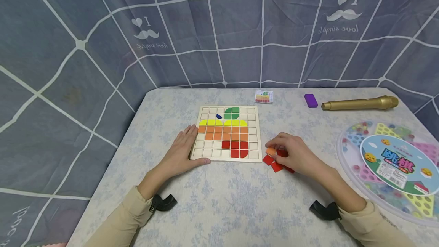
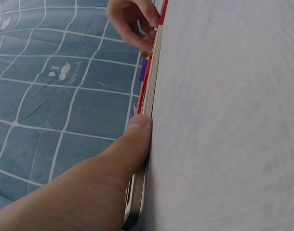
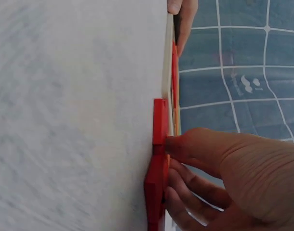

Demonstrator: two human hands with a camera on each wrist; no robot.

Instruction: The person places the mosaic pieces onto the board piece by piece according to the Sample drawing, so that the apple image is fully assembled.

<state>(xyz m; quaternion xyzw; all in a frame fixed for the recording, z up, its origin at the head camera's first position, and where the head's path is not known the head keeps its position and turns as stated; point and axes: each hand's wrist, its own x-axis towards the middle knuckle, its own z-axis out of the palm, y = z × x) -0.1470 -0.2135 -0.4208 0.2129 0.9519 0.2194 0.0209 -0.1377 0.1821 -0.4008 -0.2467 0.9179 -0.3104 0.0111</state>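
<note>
A wooden grid board (image 1: 253,151) lies mid-table, partly filled with yellow, orange, red and green tiles forming an apple picture. My left hand (image 1: 186,146) lies flat on the board's near-left corner, fingers straight. Its thumb (image 2: 135,139) presses against the board's front edge (image 2: 153,82). Just right of the board, my right hand (image 1: 291,153) curls over a small heap of loose red tiles (image 1: 272,163) and pinches an orange tile (image 1: 271,150) at its fingertips. In the right wrist view the right hand's thumb (image 3: 185,144) touches the red tiles (image 3: 159,139) beside the board (image 3: 167,72).
A small pattern card (image 1: 263,97), a purple block (image 1: 310,100) and a gold microphone (image 1: 360,103) lie along the table's far side. A round plastic game box (image 1: 346,155) fills the right edge. A blue quilted cloth (image 1: 219,29) hangs behind.
</note>
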